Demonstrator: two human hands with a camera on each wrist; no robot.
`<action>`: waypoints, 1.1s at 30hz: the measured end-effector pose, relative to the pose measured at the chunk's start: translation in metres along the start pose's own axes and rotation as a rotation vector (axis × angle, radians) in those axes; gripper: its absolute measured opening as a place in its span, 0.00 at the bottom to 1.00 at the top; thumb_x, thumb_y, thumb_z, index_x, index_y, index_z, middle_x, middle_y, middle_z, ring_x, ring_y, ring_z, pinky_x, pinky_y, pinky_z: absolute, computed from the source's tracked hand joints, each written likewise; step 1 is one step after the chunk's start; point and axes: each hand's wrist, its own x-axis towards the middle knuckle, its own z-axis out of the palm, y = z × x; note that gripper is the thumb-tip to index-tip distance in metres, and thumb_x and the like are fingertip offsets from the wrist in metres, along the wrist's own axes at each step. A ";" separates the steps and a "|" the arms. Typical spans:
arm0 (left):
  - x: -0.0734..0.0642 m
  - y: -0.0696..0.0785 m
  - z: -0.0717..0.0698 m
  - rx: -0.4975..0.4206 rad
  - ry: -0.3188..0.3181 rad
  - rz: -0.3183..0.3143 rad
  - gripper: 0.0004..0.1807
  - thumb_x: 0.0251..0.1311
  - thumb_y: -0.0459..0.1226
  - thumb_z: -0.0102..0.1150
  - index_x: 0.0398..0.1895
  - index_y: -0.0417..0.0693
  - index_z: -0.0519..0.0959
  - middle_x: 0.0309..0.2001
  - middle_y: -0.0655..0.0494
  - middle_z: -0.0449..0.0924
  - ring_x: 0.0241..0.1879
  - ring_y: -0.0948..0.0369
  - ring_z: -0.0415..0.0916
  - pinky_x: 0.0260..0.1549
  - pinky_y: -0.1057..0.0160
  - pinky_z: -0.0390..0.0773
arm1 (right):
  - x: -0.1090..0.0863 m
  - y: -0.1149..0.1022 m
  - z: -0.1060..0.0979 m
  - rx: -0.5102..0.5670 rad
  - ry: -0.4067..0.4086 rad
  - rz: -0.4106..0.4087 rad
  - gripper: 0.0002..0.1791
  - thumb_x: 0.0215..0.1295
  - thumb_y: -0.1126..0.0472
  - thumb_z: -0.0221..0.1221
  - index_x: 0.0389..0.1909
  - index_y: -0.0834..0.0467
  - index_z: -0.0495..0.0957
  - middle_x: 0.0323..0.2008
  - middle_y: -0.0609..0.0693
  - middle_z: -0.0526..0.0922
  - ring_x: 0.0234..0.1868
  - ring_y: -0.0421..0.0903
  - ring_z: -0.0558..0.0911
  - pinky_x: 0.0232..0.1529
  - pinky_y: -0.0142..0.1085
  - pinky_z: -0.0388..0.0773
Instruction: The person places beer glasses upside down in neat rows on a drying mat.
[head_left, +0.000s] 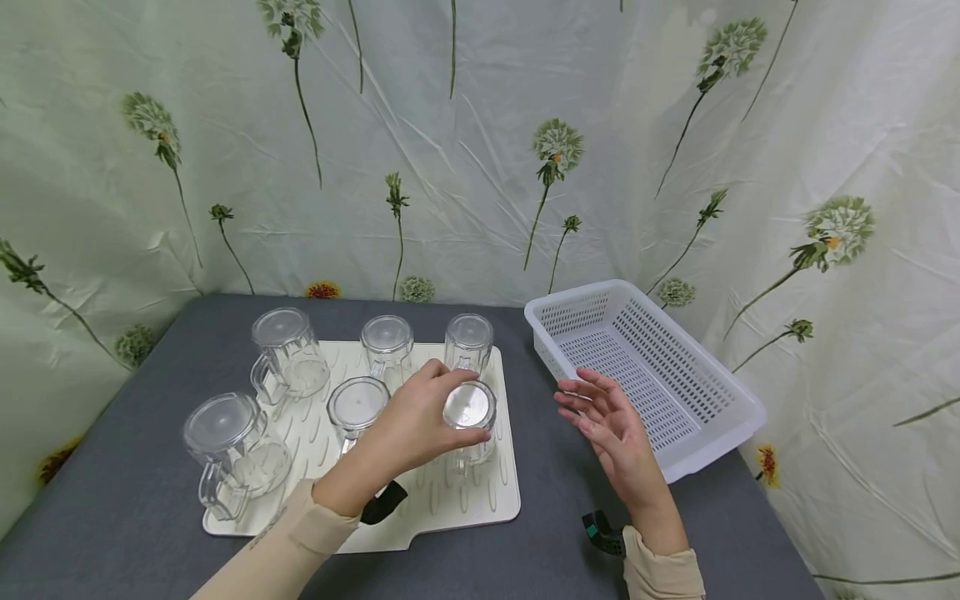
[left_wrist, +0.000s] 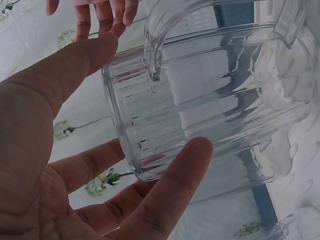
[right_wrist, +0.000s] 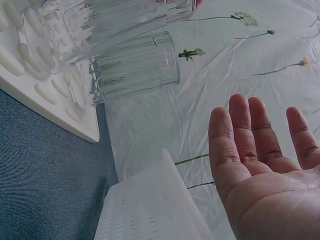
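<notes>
Several clear glass mugs stand upside down on a white draining mat. My left hand (head_left: 416, 417) reaches over the mat and holds the front right mug (head_left: 471, 406) near its upturned base, thumb on the near side and fingers on the far side. In the left wrist view, that mug's handle (left_wrist: 155, 30) is close to the thumb, and the rim rests at the mat. My right hand (head_left: 611, 433) hovers beside the white basket with nothing in it, palm turned toward the mugs. Its fingers (right_wrist: 242, 130) are loosely extended in the right wrist view.
The white perforated basket (head_left: 551, 354) stands right of the draining mat (head_left: 480, 504) on a dark grey cloth (head_left: 525, 550). Another mug (head_left: 469, 333) stands just behind the held one; a mug (head_left: 358, 404) is under the left wrist's side. A flowered curtain (head_left: 465, 208) hangs behind.
</notes>
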 end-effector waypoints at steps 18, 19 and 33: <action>0.006 0.003 0.003 0.059 0.017 0.015 0.40 0.50 0.56 0.84 0.67 0.53 0.83 0.49 0.53 0.81 0.44 0.54 0.82 0.43 0.52 0.85 | 0.001 0.001 -0.002 -0.003 -0.005 0.021 0.31 0.77 0.76 0.47 0.79 0.69 0.56 0.69 0.57 0.77 0.69 0.47 0.81 0.70 0.35 0.80; 0.006 0.003 0.003 0.058 0.018 0.015 0.40 0.51 0.56 0.84 0.67 0.53 0.83 0.49 0.53 0.81 0.44 0.54 0.82 0.43 0.52 0.85 | 0.001 0.000 -0.002 -0.006 -0.004 0.029 0.32 0.77 0.76 0.47 0.79 0.69 0.56 0.69 0.57 0.77 0.69 0.46 0.81 0.70 0.35 0.80; 0.001 0.001 -0.002 0.033 0.040 0.056 0.36 0.54 0.52 0.83 0.64 0.50 0.83 0.48 0.50 0.80 0.40 0.57 0.79 0.41 0.55 0.84 | 0.006 -0.008 0.002 -0.178 0.010 0.123 0.34 0.78 0.72 0.53 0.80 0.70 0.54 0.70 0.53 0.76 0.69 0.43 0.80 0.69 0.31 0.79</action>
